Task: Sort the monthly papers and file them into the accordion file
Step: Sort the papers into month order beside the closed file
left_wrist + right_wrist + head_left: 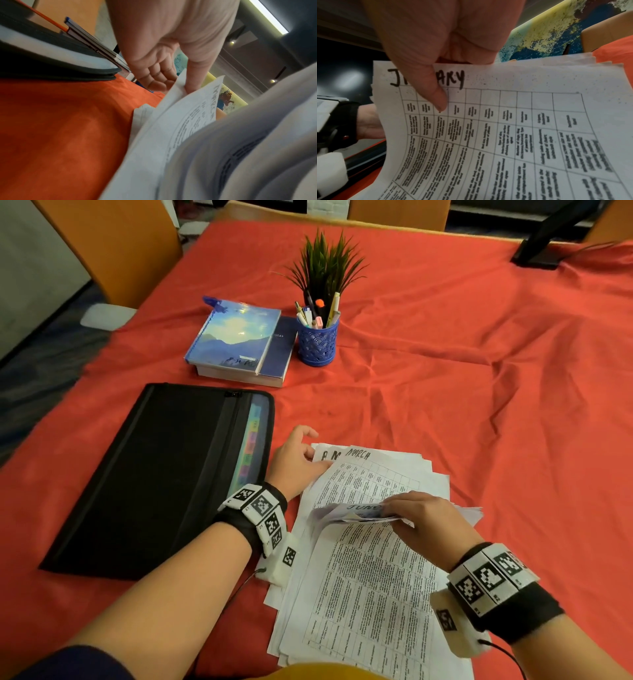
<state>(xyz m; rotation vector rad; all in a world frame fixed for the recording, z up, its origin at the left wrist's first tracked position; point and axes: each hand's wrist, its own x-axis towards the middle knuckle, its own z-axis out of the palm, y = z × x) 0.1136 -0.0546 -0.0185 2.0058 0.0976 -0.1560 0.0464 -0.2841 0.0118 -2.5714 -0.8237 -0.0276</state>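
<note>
- The loose stack of white printed papers with table grids (363, 587) lies on the near part of the bench, just right of the accordion file and between the two forearms.
- A sheet headed "MARCH" (371, 474) lies at the far end of the stack; another sheet under it shows the letters "A N".
- The right hand (419, 517) grasps a lifted bundle of sheets (349, 513) above the stack, the top one headed "JUNE"; in the right wrist view the thumb (435, 93) presses on a sheet headed "JANUARY" (505, 135).
- The left hand (296, 463) pinches the far left corner of the stack, thumb (195, 77) on top and fingers (154, 81) curled beneath the paper edge.
- The black fabric accordion file (164, 474) lies flat at the left, its coloured tabs showing along its right edge.
- The bench (479, 371) is covered by a wrinkled red cloth.
- Farther off, a blue notebook with a sky cover (233, 337) lies on a dark blue book, beside a blue mesh pen cup (318, 344) filled with pens and a green potted plant (325, 265).
</note>
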